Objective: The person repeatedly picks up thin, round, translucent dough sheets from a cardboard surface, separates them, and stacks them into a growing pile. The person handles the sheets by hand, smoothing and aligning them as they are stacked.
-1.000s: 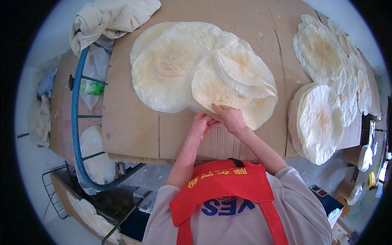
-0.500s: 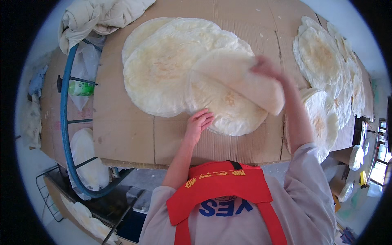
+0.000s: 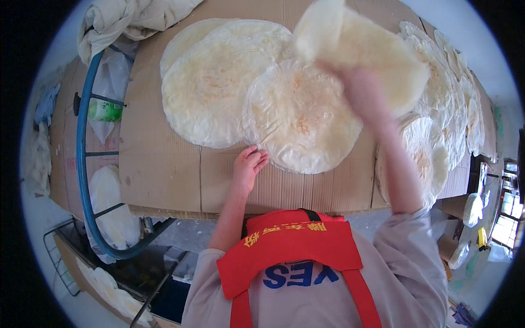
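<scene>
A thin round flatbread, blurred by motion, hangs in the air from my right hand, which grips it at its near edge. Below it on the cardboard lies a pile of round flatbreads with browned spots in the middle. My left hand rests at the lower left edge of that pile, its fingers curled together against the rim; whether a bread edge is pinched between them I cannot make out. Left of this pile, and partly under it, another stack of flatbreads is spread out.
Cardboard covers the table. More flatbreads lie in overlapping piles at the right. A blue metal frame stands at the left edge, with a cream cloth above it and a plastic bag behind.
My right hand has lifted the flatbread off the pile and swung it up and away, uncovering the breads below. My left hand has shifted slightly left, off the bread's surface to its edge.
</scene>
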`<act>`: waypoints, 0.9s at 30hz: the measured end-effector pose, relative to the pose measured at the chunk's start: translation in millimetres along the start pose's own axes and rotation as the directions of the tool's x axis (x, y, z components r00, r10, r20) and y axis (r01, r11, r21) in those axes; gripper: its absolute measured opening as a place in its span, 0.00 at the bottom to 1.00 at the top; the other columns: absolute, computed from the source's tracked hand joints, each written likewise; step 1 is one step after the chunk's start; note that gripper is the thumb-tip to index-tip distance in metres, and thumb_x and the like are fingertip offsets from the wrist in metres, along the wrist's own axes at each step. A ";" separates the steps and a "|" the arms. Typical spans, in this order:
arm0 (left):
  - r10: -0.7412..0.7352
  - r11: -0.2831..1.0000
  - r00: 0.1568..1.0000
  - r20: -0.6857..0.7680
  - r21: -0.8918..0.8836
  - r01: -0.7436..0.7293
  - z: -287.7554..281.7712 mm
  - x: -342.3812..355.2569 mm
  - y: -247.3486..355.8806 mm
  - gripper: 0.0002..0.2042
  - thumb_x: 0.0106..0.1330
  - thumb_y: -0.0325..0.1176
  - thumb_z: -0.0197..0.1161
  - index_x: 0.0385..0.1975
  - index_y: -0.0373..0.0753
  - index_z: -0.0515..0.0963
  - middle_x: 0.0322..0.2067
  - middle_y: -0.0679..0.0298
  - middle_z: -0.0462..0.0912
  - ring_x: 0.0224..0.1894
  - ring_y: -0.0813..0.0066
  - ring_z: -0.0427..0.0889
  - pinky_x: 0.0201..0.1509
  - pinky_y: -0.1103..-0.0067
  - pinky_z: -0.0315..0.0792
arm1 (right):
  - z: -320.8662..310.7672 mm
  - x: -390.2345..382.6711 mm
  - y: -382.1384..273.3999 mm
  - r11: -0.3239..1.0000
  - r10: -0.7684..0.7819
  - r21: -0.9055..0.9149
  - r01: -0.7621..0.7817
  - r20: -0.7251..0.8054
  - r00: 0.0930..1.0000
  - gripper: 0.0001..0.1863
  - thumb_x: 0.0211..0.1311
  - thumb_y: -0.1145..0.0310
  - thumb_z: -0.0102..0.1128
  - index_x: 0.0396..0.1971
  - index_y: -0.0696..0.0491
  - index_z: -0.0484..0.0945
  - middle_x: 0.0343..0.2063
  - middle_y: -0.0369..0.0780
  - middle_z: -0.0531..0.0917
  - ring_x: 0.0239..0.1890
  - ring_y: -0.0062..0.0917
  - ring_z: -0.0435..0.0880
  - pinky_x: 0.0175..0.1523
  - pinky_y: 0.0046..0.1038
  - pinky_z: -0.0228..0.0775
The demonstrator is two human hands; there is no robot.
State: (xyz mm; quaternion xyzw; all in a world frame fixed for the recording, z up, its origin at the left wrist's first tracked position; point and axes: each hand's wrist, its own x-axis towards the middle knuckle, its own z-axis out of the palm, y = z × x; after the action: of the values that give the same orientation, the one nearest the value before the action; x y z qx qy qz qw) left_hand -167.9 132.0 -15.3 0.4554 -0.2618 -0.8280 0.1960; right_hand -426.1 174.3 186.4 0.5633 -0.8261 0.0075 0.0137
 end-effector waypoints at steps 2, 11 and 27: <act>0.015 0.999 1.000 -0.011 0.033 -0.014 8.5 -0.9 0.9 0.16 0.58 0.27 0.54 0.45 0.30 0.66 0.37 0.55 0.75 0.37 0.70 0.77 0.42 0.77 0.73 | 63.6 -38.6 -27.0 0.997 -0.019 0.080 0.008 0.134 0.991 0.28 0.46 0.78 0.44 0.52 0.43 0.66 0.33 0.44 0.78 0.33 0.34 0.79 0.37 0.33 0.71; -0.036 0.779 0.995 0.089 0.626 -0.028 9.1 22.1 -4.4 0.09 0.57 0.37 0.58 0.25 0.37 0.74 0.16 0.67 0.75 0.13 0.83 0.71 0.18 0.85 0.67 | 135.0 -80.5 -49.4 0.935 -0.035 0.354 -0.012 0.126 0.991 0.25 0.48 0.74 0.48 0.51 0.47 0.66 0.36 0.42 0.78 0.32 0.35 0.79 0.37 0.31 0.72; -0.056 0.989 0.997 0.052 0.139 0.049 30.5 16.5 -11.3 0.08 0.56 0.26 0.51 0.35 0.33 0.71 0.31 0.62 0.76 0.33 0.73 0.77 0.38 0.74 0.75 | 152.8 -91.6 -69.7 0.783 -0.028 0.622 -0.006 0.044 0.999 0.28 0.44 0.73 0.57 0.51 0.51 0.65 0.44 0.47 0.74 0.43 0.40 0.75 0.44 0.32 0.69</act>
State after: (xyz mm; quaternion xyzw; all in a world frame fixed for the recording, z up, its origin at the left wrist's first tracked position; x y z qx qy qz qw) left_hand -203.4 139.4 -19.3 0.4515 -0.3117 -0.8251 0.1349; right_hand -329.9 229.8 30.6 0.5412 -0.7742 0.2651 -0.1935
